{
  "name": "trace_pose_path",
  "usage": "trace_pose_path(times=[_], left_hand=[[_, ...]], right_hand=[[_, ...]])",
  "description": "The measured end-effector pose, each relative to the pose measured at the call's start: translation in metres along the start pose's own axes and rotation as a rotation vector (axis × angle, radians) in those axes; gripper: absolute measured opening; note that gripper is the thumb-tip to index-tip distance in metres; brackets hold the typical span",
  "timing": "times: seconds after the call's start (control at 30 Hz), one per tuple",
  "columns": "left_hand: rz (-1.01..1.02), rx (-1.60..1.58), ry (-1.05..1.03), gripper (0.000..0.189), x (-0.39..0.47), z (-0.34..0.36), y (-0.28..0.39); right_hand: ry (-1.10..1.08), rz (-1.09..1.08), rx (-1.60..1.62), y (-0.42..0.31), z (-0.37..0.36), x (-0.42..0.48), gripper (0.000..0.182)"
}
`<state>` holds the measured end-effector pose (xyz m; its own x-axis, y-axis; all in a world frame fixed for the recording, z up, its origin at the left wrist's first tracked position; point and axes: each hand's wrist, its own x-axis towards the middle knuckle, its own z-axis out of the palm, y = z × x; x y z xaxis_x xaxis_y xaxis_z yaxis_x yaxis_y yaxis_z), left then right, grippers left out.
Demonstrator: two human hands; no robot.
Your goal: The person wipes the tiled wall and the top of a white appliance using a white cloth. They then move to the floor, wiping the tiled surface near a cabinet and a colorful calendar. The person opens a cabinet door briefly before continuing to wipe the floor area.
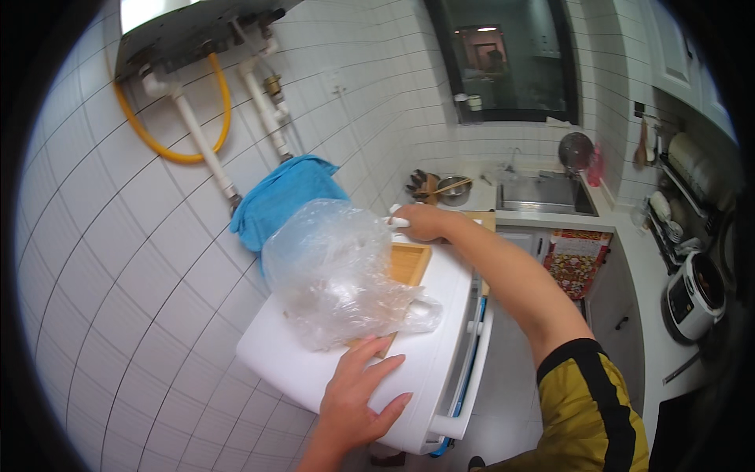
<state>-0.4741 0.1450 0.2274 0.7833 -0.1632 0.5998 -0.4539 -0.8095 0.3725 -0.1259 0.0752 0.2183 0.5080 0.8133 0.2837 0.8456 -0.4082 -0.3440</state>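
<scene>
A crumpled clear plastic bag (336, 277) lies over a shallow wooden tray (410, 265) on a white cabinet top (295, 348). My left hand (363, 395) rests at the near end of the tray, fingers spread, its fingertips by the bag's edge. At the far end of the white top, my right hand (416, 223) is closed around a small white object (397, 222), perhaps a cloth or a handle; its full shape is hidden. Behind the bag, a blue towel (283, 194) is draped over something against the tiled wall.
A yellow hose (177, 156) and white pipes (197, 138) hang below a wall unit. Beyond my right hand stand a knife block (423, 187), a metal bowl (454, 190) with chopsticks and a sink (545, 194). On the right counter is a rice cooker (693, 298) beside a dish rack.
</scene>
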Motion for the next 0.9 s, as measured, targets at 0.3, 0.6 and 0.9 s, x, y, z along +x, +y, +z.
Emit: trace_pose_path(times=[0.3,0.6,0.9], left_hand=[[0.1,-0.041,0.154,0.033,-0.008,0.003,-0.002],[0.243,-0.206,0.406,0.024,-0.058,-0.01,-0.016],[-0.055,-0.306,0.354,0.017,-0.212,-0.05,-0.067]], right_hand=[[0.212,0.014,-0.143,-0.004,-0.013,-0.108,0.031],[0.41,0.095,0.072,-0.148,-0.002,-0.242,0.025],[0.296,0.016,0.061,-0.325,0.019,-0.21,0.04]])
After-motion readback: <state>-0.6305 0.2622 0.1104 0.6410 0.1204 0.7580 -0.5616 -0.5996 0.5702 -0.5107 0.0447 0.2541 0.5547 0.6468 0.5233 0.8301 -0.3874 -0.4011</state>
